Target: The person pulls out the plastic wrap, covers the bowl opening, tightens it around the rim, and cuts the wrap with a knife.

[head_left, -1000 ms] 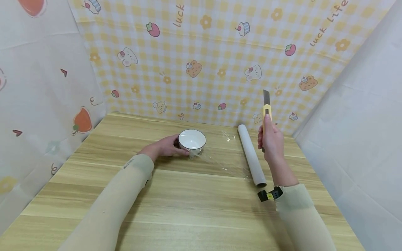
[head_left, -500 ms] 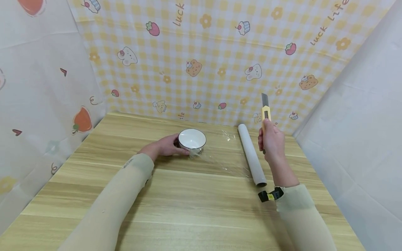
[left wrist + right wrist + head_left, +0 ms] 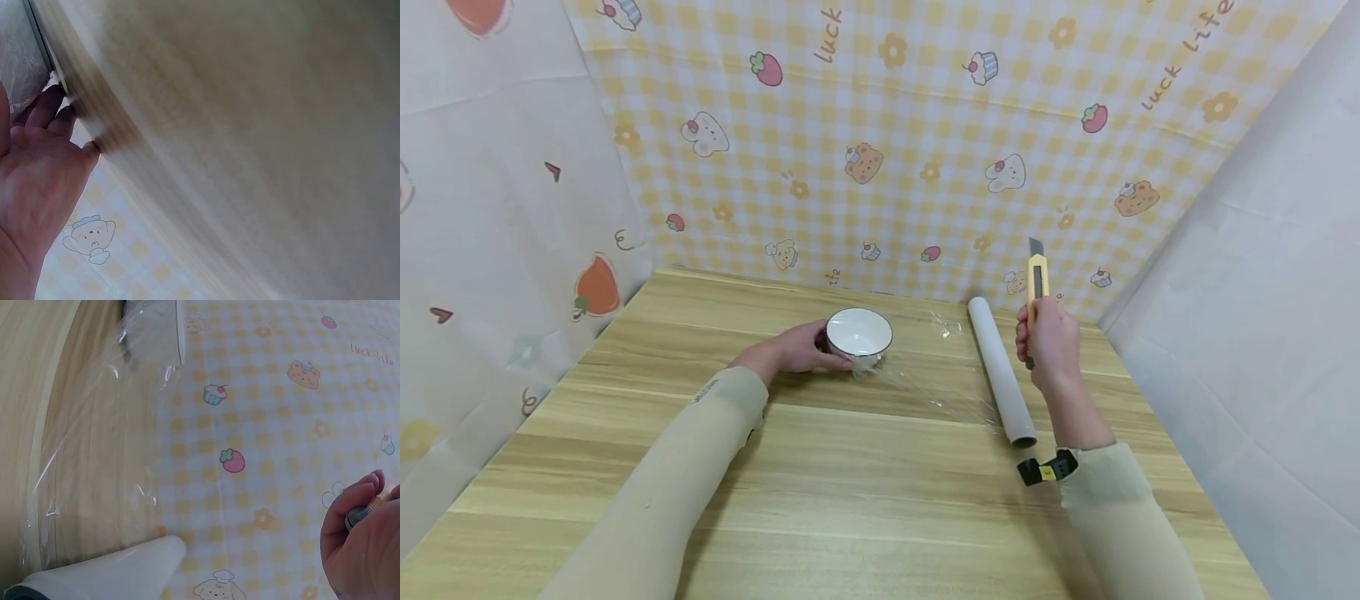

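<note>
The work in hand looks about midway: clear plastic film [image 3: 925, 385] runs from a white roll [image 3: 1002, 371], right of centre in the head view, to a dark-rimmed white bowl [image 3: 859, 333] near the middle of the frame, and the sheet seems still joined to the roll, with no cut to be seen. Film gathers at the bowl's front and appears to lie over its mouth, though how fully it covers is hard to tell. The left hand [image 3: 805, 348] grips the bowl at its left side, thumb along the front. The right hand [image 3: 1049, 342], at the right of the frame, is clenched around a yellow utility knife [image 3: 1037, 275], its blade bare and pointing up, well apart from the film. Freeing the sheet from the roll and tidying its edges would seem to be what is left. The roll lies slantwise between the knife and the bowl, so it stands in the way of a straight path to the stretched part; the film's transparency also makes its borders hard to follow. Around these are the wood-grain table [image 3: 865, 500], a checked cloth [image 3: 820, 150] across the top of the frame, and a black wrist device [image 3: 1047, 469] at the right cuff.
</note>
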The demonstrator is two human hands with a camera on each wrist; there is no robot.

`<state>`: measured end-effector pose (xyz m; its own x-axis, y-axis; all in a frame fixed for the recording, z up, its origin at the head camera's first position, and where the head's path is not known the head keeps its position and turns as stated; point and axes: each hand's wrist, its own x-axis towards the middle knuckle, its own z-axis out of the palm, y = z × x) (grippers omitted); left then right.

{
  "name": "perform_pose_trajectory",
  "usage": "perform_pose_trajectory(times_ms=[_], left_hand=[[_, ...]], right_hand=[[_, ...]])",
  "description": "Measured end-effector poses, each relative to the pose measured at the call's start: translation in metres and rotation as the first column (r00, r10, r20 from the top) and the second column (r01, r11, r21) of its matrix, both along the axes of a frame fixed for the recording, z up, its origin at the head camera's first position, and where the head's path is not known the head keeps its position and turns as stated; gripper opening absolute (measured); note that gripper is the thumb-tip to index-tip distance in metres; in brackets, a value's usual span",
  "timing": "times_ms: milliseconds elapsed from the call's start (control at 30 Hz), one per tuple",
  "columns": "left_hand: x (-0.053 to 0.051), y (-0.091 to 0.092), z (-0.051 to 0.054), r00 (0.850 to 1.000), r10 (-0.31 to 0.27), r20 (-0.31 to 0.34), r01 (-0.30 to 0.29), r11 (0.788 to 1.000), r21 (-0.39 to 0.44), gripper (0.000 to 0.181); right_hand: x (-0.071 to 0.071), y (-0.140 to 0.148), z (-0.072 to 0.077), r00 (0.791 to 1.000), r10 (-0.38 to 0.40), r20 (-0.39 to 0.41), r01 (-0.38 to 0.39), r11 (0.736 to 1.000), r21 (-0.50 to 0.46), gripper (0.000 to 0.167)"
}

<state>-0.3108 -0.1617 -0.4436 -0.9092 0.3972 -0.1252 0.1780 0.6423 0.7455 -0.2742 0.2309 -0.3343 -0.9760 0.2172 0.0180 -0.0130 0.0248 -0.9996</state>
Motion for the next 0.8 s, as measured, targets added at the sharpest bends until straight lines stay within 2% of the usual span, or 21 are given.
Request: perform_pose_trajectory(times_ms=[433, 800], left_hand=[[-0.0008, -0.0016, 0.0006, 1.0, 0.004, 0.012, -0.004, 1.0, 0.007, 0.096], [0.0, -0.0008, 0.0012, 1.0, -0.013, 0.024, 0.012, 0.999, 0.043, 0.093]], right_hand=[[-0.0013, 0.001, -0.0023, 0.995, 0.099, -0.025, -0.099, 0.995, -0.016, 0.03], [-0.0042, 0.0059, -0.0063, 0.995, 0.093, -0.02, -0.093, 0.996, -0.006, 0.031]])
